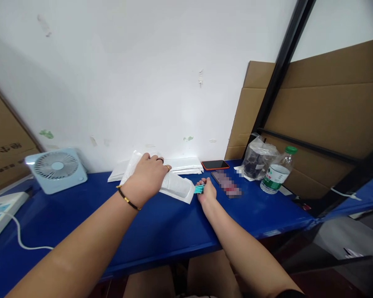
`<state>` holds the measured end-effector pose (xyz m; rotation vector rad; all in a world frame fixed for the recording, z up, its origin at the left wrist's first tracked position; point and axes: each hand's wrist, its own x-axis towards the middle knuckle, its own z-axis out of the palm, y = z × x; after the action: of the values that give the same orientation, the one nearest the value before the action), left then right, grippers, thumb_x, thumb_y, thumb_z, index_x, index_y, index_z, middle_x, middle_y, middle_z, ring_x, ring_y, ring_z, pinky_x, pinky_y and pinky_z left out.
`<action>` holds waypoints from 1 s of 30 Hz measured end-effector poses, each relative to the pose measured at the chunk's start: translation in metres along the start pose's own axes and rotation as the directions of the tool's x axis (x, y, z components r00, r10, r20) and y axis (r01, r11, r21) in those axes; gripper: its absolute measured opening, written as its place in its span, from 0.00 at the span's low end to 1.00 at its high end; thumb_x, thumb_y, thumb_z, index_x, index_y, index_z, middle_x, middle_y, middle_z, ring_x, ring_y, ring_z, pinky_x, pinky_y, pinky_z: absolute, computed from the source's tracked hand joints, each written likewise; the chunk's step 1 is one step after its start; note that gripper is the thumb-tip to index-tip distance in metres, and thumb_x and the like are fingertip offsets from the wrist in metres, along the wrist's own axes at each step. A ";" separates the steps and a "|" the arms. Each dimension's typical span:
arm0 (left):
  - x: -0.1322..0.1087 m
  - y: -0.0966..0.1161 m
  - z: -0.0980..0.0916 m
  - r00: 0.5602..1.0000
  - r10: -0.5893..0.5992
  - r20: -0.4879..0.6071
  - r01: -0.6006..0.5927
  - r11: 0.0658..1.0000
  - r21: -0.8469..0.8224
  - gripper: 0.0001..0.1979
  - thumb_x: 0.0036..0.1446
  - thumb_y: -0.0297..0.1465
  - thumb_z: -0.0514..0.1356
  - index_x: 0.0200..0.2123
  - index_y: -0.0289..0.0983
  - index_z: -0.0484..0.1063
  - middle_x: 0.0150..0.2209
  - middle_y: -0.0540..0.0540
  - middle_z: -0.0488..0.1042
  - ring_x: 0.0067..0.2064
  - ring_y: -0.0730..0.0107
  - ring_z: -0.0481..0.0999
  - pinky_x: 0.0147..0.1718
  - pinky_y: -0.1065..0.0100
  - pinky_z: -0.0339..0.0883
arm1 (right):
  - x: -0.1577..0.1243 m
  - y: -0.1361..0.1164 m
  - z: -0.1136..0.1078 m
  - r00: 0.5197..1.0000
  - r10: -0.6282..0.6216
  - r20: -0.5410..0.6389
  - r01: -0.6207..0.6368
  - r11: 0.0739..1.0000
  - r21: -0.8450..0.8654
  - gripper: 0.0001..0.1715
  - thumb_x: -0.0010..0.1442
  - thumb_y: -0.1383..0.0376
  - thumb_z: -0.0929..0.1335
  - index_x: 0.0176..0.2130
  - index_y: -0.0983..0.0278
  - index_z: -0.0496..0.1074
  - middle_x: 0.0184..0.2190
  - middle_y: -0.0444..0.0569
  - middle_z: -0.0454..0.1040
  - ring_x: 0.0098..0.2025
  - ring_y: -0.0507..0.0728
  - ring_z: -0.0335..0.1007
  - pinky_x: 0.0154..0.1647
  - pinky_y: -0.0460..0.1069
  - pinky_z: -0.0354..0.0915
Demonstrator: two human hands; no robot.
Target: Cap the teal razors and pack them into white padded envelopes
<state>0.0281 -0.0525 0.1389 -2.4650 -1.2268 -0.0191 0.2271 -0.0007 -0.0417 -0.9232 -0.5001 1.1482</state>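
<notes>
My left hand (149, 171) is closed over a white padded mailer envelope (178, 187), which is tilted above the blue table. At the mailer's right end, my right hand (208, 191) grips a small bundle of turquoise strips (199, 189); their exact kind I cannot make out. The strips' left tips are at the mailer's end; whether they reach inside I cannot tell. Behind my left hand, a stack of white envelopes (186, 164) lies against the wall, partly hidden by the hand and the mailer.
On the blue table (161, 231), a light blue fan (57, 169) and a white power strip (6, 211) with its cable stand left. To the right are an orange-edged phone (215, 165), a second phone (225, 184), a bagged dark cup (257, 159) and a water bottle (276, 174).
</notes>
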 end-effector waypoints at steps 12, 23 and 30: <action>-0.013 -0.031 -0.001 0.955 -0.127 0.269 0.094 0.987 0.132 0.36 0.30 0.26 0.65 0.49 0.45 0.66 0.42 0.43 0.70 0.45 0.56 0.65 0.45 0.58 0.49 | 0.012 -0.002 -0.001 0.899 -0.228 -0.375 0.205 0.974 -0.100 0.16 0.56 0.58 0.63 0.23 0.65 0.66 0.17 0.40 0.66 0.19 0.48 0.64 0.21 0.43 0.63; -0.038 -0.083 -0.032 0.885 -0.354 0.303 0.327 0.935 0.136 0.41 0.34 0.23 0.63 0.55 0.51 0.60 0.43 0.46 0.68 0.47 0.55 0.64 0.48 0.50 0.48 | 0.011 0.000 -0.002 0.894 -0.276 -0.352 0.236 0.960 -0.152 0.16 0.55 0.58 0.63 0.22 0.66 0.67 0.18 0.42 0.66 0.20 0.49 0.64 0.23 0.44 0.64; -0.048 -0.105 0.009 0.838 -0.398 0.374 0.444 0.895 -0.042 0.43 0.29 0.21 0.64 0.53 0.52 0.64 0.45 0.46 0.70 0.44 0.53 0.68 0.46 0.53 0.54 | 0.005 -0.001 -0.002 0.889 -0.313 -0.335 0.262 0.946 -0.190 0.16 0.54 0.57 0.64 0.22 0.65 0.67 0.18 0.43 0.67 0.21 0.49 0.65 0.24 0.45 0.64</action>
<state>-0.0844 -0.0292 0.1567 -2.3095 -1.9695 0.2513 0.2312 0.0033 -0.0427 -1.1131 -0.4022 0.6574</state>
